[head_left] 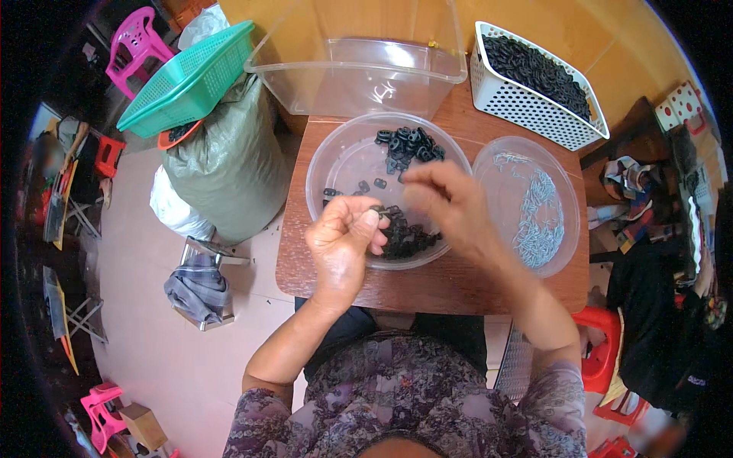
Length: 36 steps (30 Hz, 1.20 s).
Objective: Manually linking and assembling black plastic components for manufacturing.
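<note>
My left hand (340,233) is over the near left of a round clear plastic tub (319,164), thumb and fingertips pinched on a small dark piece (376,209) mostly hidden by the fingers. My right hand (444,200) hovers above the tub's right side, smeared by motion; whether it holds anything does not show. Inside the tub, small black ring-like plastic parts (412,145) are heaped at the far side. A second heap of small black parts (411,243) lies at the near side, partly beneath my hands. Several loose black parts (363,186) are scattered between.
Right of the tub, a shallow round clear dish (496,200) holds many thin silvery metal pins (540,217). Behind stand a white perforated basket (527,114) of black parts and a clear rectangular bin (355,72). A full sack (229,172) with a green basket (191,76) sits left of the table (305,267).
</note>
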### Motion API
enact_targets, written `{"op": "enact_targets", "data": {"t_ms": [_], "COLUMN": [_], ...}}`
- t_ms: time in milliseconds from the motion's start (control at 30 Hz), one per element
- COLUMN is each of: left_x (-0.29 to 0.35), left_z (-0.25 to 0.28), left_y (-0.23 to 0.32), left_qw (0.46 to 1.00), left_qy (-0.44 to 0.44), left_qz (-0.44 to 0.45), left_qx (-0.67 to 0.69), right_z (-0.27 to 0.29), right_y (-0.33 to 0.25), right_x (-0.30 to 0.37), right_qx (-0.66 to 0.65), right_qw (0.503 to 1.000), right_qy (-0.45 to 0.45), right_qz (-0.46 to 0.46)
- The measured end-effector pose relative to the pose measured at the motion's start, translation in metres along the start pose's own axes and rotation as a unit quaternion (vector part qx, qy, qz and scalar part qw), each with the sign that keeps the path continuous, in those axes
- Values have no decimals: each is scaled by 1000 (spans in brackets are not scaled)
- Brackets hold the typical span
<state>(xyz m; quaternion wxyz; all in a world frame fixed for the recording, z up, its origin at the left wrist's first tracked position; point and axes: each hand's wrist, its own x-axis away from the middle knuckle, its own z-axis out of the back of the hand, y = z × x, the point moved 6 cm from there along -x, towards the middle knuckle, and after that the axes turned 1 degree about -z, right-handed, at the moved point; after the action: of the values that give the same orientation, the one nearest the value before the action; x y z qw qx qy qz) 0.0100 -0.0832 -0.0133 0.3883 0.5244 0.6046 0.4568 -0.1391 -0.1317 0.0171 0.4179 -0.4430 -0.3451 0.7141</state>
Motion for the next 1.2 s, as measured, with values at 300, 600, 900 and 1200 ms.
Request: {"op": "enact_targets", "data": {"t_ms": [300, 600, 900, 1200], "left_x": [-4, -2, 0, -2], "left_z": [11, 28, 30, 27], "left_y": [0, 1, 2, 1], "left_qw": [1000, 999, 999, 999], "left_qy": [12, 29, 20, 17], "left_qz": [-5, -1, 8, 16], "left_qx": [17, 43, 30, 25], "right_z": [-27, -18, -28, -39], "right_y": [37, 30, 29, 41], "right_x": [-64, -58, -43, -62], "right_qx": [375, 296, 263, 396], "right_qw": [903, 937, 947, 897], "right_qy": [-2, -43, -27, -56], "right_qz": [212, 179, 183, 189]}}
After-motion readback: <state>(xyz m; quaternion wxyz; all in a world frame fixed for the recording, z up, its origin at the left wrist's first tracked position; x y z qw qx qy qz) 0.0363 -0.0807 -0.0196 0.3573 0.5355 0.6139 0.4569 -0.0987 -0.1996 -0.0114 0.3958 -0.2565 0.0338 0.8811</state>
